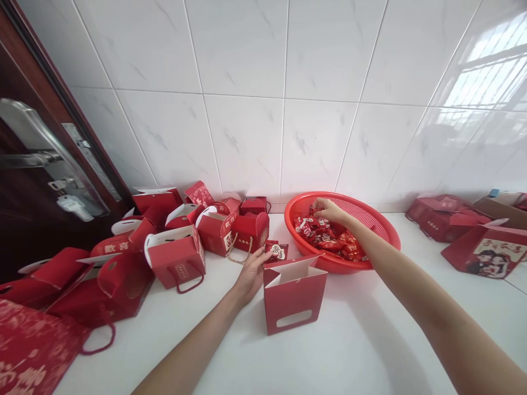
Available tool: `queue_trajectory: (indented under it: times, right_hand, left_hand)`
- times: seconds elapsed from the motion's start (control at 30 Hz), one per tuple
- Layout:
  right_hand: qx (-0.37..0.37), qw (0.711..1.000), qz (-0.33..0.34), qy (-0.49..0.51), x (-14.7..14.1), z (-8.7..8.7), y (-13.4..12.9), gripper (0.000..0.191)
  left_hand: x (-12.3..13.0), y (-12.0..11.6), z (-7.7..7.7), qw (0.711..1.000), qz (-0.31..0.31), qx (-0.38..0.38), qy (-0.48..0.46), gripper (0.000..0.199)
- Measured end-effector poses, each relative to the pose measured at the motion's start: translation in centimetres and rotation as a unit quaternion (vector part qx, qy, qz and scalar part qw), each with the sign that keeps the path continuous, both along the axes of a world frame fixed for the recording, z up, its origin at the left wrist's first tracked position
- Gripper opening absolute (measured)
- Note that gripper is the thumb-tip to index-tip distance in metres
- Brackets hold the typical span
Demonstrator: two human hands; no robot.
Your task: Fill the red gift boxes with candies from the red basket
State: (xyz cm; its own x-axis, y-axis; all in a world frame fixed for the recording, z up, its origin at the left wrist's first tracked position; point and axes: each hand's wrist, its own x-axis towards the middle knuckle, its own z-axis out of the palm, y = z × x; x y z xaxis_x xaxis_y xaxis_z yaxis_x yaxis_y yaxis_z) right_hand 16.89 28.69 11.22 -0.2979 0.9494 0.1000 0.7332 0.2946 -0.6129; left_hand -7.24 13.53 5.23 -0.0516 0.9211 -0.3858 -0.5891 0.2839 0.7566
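A small red packet [278,252] with white-backed lettering is pinched by my left hand [252,274], the thumb lying over its left edge. Just in front of it stands an upright red gift box [294,299], its top open and an oval window low on its near side. Over the left part of the red plastic basket [387,227], my right hand [326,211] has its fingers closed at a red-wrapped piece, partly hidden by the fingers. Below that hand lie many red-wrapped candies [325,241].
Several red gift boxes [175,263] crowd the left side, some with rope handles. A flat red bag [33,351] lies at the near left. More red boxes [486,249] sit at the right. Behind rises a tiled wall [247,126]; a door handle [37,148] is at far left.
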Motion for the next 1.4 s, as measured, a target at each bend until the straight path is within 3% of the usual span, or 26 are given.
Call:
queue_trajectory:
  times: [0.13, 0.5, 0.63, 0.8, 0.9, 1.07, 1.2, 1.3, 1.4]
  right_hand:
    - [-0.036, 0.999, 0.021, 0.025, 0.3, 0.6, -0.8, 0.014]
    - [-0.134, 0.986, 0.052, -0.081, 0.0, 0.7, -0.8, 0.012]
    - [-0.136, 0.983, 0.071, -0.100, 0.0, 0.6, -0.8, 0.005]
    - [-0.117, 0.985, 0.068, -0.104, -0.5, -0.2, -0.9, 0.032]
    - [-0.098, 0.989, 0.072, -0.089, -1.1, -0.9, -0.7, 0.023]
    - [-0.065, 0.996, 0.063, 0.003, -1.3, -1.1, -0.5, 0.024]
    - [-0.065, 0.989, 0.067, 0.119, -1.4, 0.1, -1.0, 0.029]
    - [-0.055, 0.973, 0.068, 0.215, -1.6, 1.7, -2.0, 0.042]
    - [-0.047, 0.938, 0.067, 0.337, -2.2, 3.3, -3.5, 0.052]
  left_hand:
    - [0.0, 0.0, 0.2, 1.000, -0.005, 0.001, 0.008, 0.015]
    - [0.0, -0.1, 0.3, 1.000, -0.001, -0.010, 0.005, 0.020]
    - [0.0, 0.0, 0.2, 1.000, -0.006, -0.009, 0.013, 0.021]
    - [-0.1, 0.1, -0.3, 0.999, -0.025, 0.015, 0.015, 0.015]
    - [0.0, -0.1, -0.2, 0.999, -0.023, 0.017, 0.018, 0.016]
    - [0.1, -0.2, 0.1, 0.999, -0.020, 0.021, 0.017, 0.015]
    - [0.1, -0.2, -0.2, 0.999, -0.024, 0.040, 0.011, 0.017]
    - [0.0, -0.1, -0.7, 0.998, -0.031, 0.051, 0.008, 0.020]
    - [0.0, 0.0, -1.1, 0.998, -0.028, 0.060, 0.013, 0.023]
